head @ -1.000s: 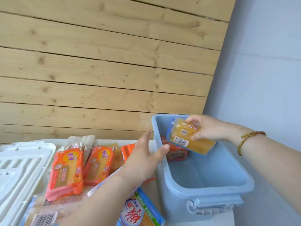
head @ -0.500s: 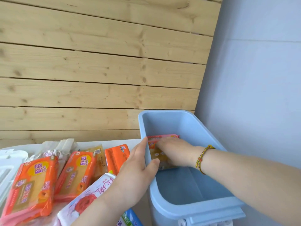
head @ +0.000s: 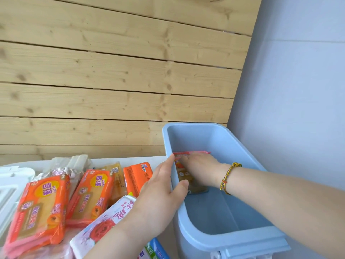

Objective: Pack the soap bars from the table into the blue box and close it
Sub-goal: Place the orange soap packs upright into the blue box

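Note:
The blue box [head: 214,238] stands open at the right of the table. My right hand [head: 200,170] reaches down inside it and presses a yellow soap pack [head: 197,187] against the left wall, on top of a pink-edged pack [head: 192,153]. My left hand [head: 160,193] grips the box's left rim, thumb inside. Several wrapped soap bars lie on the table to the left: two orange packs [head: 40,210] [head: 91,193], a small orange one [head: 137,174], a white rose-printed pack [head: 104,221].
A white lid [head: 9,186] lies at the far left edge. A blue-and-white pack [head: 154,251] sits at the bottom by the box. A wooden plank wall [head: 112,71] rises behind the table; a pale wall [head: 298,90] runs along the right.
My right hand carried the yellow soap pack from above the box down inside it. My left hand moved from hovering near the rim to gripping it.

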A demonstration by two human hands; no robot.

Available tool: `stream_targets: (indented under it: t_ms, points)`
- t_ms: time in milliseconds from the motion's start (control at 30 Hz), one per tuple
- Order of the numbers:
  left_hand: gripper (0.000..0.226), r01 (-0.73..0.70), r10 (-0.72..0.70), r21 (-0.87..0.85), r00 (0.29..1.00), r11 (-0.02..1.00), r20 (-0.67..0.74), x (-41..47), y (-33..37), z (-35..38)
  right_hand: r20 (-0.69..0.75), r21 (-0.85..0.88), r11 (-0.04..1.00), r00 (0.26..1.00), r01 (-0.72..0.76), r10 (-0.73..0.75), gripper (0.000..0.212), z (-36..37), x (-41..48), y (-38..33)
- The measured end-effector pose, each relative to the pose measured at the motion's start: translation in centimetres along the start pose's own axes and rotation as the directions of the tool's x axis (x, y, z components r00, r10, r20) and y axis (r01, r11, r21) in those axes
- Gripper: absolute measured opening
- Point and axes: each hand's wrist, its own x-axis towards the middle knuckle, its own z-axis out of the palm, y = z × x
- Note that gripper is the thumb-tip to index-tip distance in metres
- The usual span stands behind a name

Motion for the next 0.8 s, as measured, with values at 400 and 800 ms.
stream_targets:
  t_ms: [400,800]
  points:
    - [0.038,-0.025,0.042,0.077,0.972,0.997,-0.233,-5.1,-1.4,-6.9,-0.080,0.470,0.852,0.951,-0.229,0.300,0.020,-9.7,-4.2,-1.2]
    - [0.046,0.326,-0.325,-0.081,0.821,0.942,-0.469,-10.3,-10.4,-12.9,0.007,0.898,0.433,0.988,-0.073,0.153,0.015,-10.0,-0.8,-19.7]
